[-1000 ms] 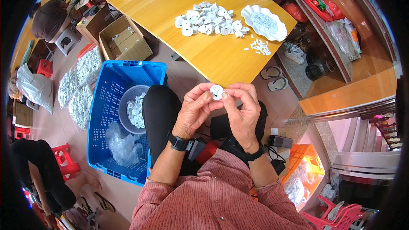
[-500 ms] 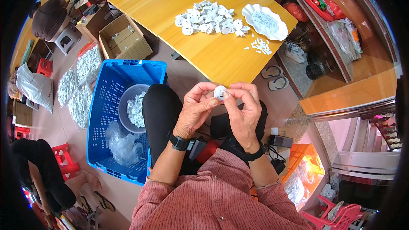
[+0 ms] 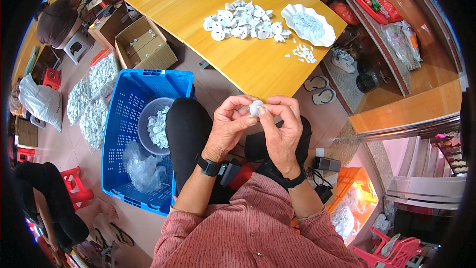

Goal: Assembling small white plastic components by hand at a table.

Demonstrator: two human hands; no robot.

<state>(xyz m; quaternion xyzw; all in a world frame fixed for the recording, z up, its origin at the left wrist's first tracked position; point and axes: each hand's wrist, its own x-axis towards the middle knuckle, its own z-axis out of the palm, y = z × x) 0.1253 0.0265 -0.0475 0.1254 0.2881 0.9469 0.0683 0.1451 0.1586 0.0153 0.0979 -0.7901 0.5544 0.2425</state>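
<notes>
Beside yellow table (image 3: 208, 15), blue crate (image 3: 130, 99) with grey bowl (image 3: 147, 119) of white parts; both hands pinching small white part (image 3: 256, 107).

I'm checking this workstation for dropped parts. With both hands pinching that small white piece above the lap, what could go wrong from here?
1. The small white piece is pinched only at the fingertips of the left hand and right hand, clear of the yellow table; a slip would likely drop it to the floor.
2. The grey bowl in the blue crate sits off to the left, so a careless toss might miss.
</notes>
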